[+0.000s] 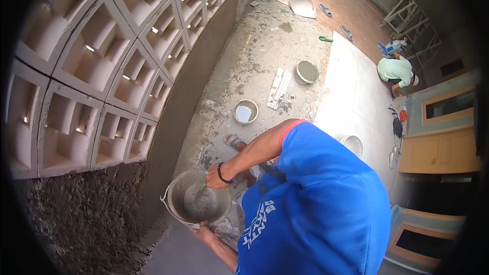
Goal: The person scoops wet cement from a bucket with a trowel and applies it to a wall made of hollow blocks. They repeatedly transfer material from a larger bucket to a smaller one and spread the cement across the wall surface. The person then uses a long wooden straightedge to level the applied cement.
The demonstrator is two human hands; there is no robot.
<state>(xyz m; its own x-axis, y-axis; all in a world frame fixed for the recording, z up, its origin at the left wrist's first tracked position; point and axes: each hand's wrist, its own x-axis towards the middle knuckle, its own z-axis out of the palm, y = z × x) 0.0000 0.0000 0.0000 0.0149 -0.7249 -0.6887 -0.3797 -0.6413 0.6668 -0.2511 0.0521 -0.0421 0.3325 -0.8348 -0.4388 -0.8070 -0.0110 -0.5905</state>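
Note:
A grey bucket [179,213] with a wire handle stands tilted beside the wall, wet grey mortar [197,202] inside it. My left hand [205,232] grips its rim from the near side. Over the opposite rim, my right hand [218,177], with a dark bead bracelet at the wrist, reaches in with its fingers closed. What those fingers hold, if anything, is hidden against the mortar. My blue shirt covers much of the view's lower right.
Pale hollow blocks [122,79] rise above a rendered wall. Behind me lie a bucket of whitish liquid [245,111], a bucket of mortar [307,72], a pale board [278,89] and white tiles [351,79]. A co-worker [396,71] crouches far right, near wooden trestles [411,18].

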